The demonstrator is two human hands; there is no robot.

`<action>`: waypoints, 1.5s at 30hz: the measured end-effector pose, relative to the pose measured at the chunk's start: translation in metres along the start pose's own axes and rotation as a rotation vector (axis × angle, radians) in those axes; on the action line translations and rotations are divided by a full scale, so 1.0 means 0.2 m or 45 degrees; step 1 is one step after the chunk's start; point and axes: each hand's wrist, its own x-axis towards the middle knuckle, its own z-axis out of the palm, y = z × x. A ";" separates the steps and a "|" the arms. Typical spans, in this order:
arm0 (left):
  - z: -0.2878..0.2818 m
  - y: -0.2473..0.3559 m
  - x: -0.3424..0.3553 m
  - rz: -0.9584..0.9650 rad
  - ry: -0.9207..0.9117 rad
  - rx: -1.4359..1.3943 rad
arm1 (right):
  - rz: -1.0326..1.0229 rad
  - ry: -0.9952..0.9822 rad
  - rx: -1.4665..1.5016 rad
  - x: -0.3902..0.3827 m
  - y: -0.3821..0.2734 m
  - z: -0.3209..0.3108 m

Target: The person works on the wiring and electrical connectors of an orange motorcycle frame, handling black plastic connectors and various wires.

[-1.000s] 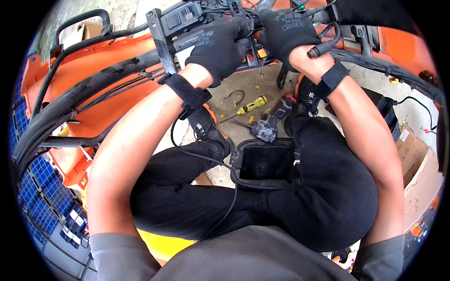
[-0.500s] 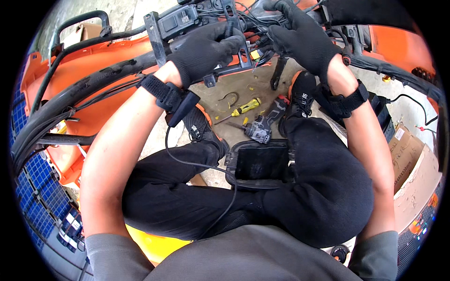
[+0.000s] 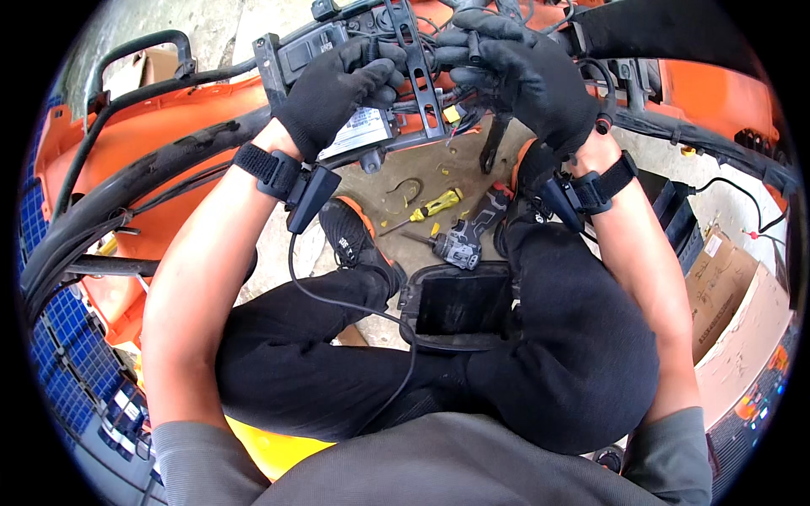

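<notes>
Right hand: up top, the right hand (image 3: 540, 80) shows its gloved fingers bent and close together, a small black cylindrical connector (image 3: 474, 48) at their tips; the exact grip I cannot tell.
Left hand: across from it, the left hand (image 3: 333, 93) has its fingers curled in toward the thumb, beside a ribbed black piece (image 3: 372, 51); whether they pinch it, I cannot tell.
In the way: a slotted black bracket (image 3: 413, 67) stands right between the two hands, wires looping behind it, a yellow plug (image 3: 452, 114) near its lower end.
Beside the bracket: a silver labelled box (image 3: 359, 131), partly covered by the left hand.
Near the right wrist: a dangling connector with a red ring (image 3: 602, 125).
Floor: a yellow screwdriver (image 3: 439, 204) and a grey power drill (image 3: 468, 236) lie between the shoes, an open black bin (image 3: 456, 337) just below the drill.
Far right: an open cardboard box (image 3: 734, 312).
Changed: a second ago the hands nearly met over the bracket; now they're apart! The right has rolled to show its palm side, the silver box has come into clear view, and the tools on the floor stay put.
</notes>
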 end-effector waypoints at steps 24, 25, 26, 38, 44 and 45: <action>0.17 -0.03 -0.01 0.330 -0.063 0.855 | 0.778 0.040 0.558 0.03 -0.05 0.00; 0.20 0.00 -0.02 0.390 -0.021 0.953 | 0.723 0.028 0.525 0.03 -0.03 0.00; 0.21 0.02 -0.02 0.451 0.022 1.052 | 0.668 0.015 0.491 0.03 -0.02 0.00; 0.23 0.01 -0.02 0.430 0.113 1.037 | 0.755 0.054 0.609 0.03 -0.02 0.01; 0.23 -0.01 0.00 0.361 0.133 0.990 | 0.806 0.062 0.657 0.03 -0.04 0.00; 0.23 -0.01 0.00 0.347 0.133 0.994 | 0.809 0.073 0.677 0.03 -0.03 0.01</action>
